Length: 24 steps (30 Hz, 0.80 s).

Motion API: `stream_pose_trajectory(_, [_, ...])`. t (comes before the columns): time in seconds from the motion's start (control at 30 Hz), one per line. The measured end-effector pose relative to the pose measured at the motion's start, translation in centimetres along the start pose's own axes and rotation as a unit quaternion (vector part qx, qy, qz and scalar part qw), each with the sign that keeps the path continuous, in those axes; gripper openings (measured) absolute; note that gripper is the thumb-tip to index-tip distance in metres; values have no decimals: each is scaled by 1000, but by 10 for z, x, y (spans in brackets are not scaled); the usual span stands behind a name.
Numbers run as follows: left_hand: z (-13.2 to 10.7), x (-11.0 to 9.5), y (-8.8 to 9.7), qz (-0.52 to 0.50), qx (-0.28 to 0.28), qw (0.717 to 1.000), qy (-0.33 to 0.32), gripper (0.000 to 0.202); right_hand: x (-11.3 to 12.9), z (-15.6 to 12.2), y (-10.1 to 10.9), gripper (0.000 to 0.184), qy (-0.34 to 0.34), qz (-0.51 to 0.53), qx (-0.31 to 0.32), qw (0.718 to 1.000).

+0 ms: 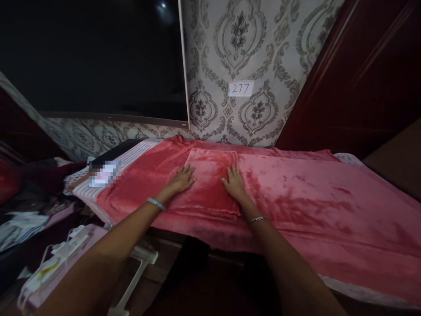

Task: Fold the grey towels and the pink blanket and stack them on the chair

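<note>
A folded pink plush cloth [208, 184] lies on a larger pink blanket [309, 202] spread over a raised surface. My left hand [183, 179] rests flat on the folded cloth's left side, fingers stretched out. My right hand [234, 182] presses flat on its right side, fingers spread. Neither hand holds anything. Each wrist wears a bracelet.
A striped cloth [131, 156] lies under the blanket at the left, with a dark flat object [112, 154] on it. A big dark screen [92, 57] hangs on the patterned wall, beside a paper label reading 277 [240, 88]. White plastic items [66, 250] sit at lower left. A dark red cabinet [362, 74] stands at right.
</note>
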<state>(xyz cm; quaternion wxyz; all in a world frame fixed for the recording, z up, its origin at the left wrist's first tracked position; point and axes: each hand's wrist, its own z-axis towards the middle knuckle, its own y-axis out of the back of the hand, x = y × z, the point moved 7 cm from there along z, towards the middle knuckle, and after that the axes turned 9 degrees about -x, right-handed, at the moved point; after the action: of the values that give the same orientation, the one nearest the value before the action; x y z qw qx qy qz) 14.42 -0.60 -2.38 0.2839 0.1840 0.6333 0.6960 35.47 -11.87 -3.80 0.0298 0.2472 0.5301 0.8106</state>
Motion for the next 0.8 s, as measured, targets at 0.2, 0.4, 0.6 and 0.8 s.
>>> stream_pose_trajectory(0.2, [-37,-20,-3,-29,-15,997,-68,60,-35,-43,21,66,-62,77,22,995])
stream_pose_trajectory(0.4, [-46,-30,0,-43,-6,998,-46,64,-13,-57,23,70,-38,98,41,994])
stream_pose_trajectory(0.6, [-62,-47,-3,-28,-5,997,-76,66,-22,-63,22,66,-25,90,6,996])
stream_pose_trajectory(0.8, [-63,-46,-7,-29,7,996,-81,67,-29,-68,35,57,-11,11,18,1000])
